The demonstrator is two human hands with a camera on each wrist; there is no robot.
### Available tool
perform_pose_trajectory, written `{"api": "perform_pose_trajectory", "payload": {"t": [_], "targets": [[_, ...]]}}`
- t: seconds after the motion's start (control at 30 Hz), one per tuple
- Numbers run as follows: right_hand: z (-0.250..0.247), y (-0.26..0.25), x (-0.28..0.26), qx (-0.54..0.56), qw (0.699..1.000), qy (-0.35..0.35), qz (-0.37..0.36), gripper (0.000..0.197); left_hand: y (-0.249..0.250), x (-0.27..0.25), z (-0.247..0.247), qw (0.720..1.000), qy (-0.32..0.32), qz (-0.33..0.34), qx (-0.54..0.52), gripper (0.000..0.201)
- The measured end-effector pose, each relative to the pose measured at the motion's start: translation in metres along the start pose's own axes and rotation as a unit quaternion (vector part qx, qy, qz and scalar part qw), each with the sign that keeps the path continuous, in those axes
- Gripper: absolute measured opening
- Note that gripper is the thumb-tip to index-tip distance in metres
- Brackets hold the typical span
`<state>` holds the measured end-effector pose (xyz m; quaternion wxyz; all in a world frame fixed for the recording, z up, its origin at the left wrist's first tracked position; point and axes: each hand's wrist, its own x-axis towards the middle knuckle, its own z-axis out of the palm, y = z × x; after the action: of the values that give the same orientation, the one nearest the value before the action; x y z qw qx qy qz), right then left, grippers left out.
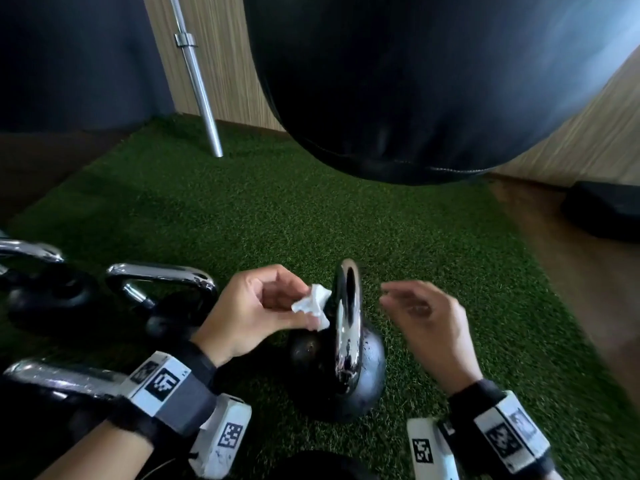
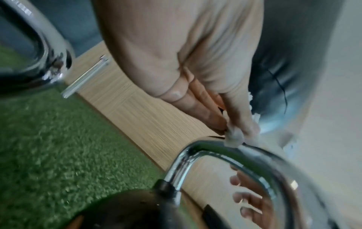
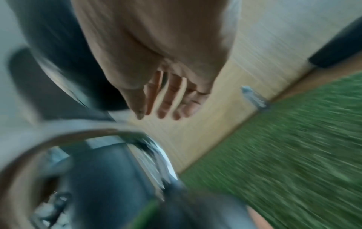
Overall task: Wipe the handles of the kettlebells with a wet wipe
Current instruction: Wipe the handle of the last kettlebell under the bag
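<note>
In the head view, four kettlebells show on the green turf mat (image 1: 242,209): one central kettlebell (image 1: 341,372) with a black ball and a chrome handle (image 1: 348,317) seen edge-on, a second kettlebell (image 1: 166,299) to its left, a third kettlebell (image 1: 45,285) against the mat's left edge, and a fourth kettlebell (image 1: 59,379) at the near left corner, partly behind the wrist strap. The left hand (image 1: 252,310) pinches one crumpled white wet wipe (image 1: 311,304) between thumb and fingertips, the wipe touching the left side of the central handle. The right hand (image 1: 429,323) hovers just right of that handle, fingers loosely spread and holding nothing; it is blurred. One steel barbell (image 1: 197,77) leans at the wood-panelled wall at the mat's far edge, one black punching bag (image 1: 398,81) hangs above the mat, and one dark pad (image 1: 602,213) lies beyond the mat's right edge. In the left wrist view, the left hand (image 2: 188,65) fills the top, its fingers (image 2: 203,111) closed on the wet wipe (image 2: 234,138), which rests on the top curve of the chrome handle (image 2: 195,156); the right hand's fingertips (image 2: 246,199) appear through the loop. A second chrome handle (image 2: 45,51) sits at the upper left. The right wrist view is heavily blurred: the right hand (image 3: 166,77) has straight, slightly parted fingers (image 3: 166,100) above the chrome handle (image 3: 149,148), not touching it.
</note>
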<state>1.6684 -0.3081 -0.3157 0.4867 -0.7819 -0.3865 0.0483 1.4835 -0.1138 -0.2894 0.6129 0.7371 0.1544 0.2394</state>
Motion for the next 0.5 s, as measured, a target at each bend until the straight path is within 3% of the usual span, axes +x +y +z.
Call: {"api": "perform_pose_trajectory", "payload": {"t": [0.13, 0.23, 0.3, 0.5], "targets": [[-0.010, -0.054, 0.000, 0.000, 0.991, -0.026, -0.130, 0.026, 0.008, -0.001, 0.009, 0.997, 0.024, -0.009, -0.072, 0.024], [-0.002, -0.072, -0.002, 0.009, 0.983, -0.054, -0.175, 0.031, 0.009, -0.003, 0.013, 0.993, -0.002, 0.002, -0.119, 0.023], [0.001, -0.075, -0.001, 0.024, 0.982, -0.050, -0.178, 0.033, 0.007, -0.003, 0.013, 0.991, -0.008, 0.006, -0.136, 0.028], [0.005, -0.072, -0.004, 0.037, 0.984, -0.032, -0.169, 0.032, 0.011, -0.003, 0.016, 0.989, -0.018, -0.013, -0.148, 0.017]]}}
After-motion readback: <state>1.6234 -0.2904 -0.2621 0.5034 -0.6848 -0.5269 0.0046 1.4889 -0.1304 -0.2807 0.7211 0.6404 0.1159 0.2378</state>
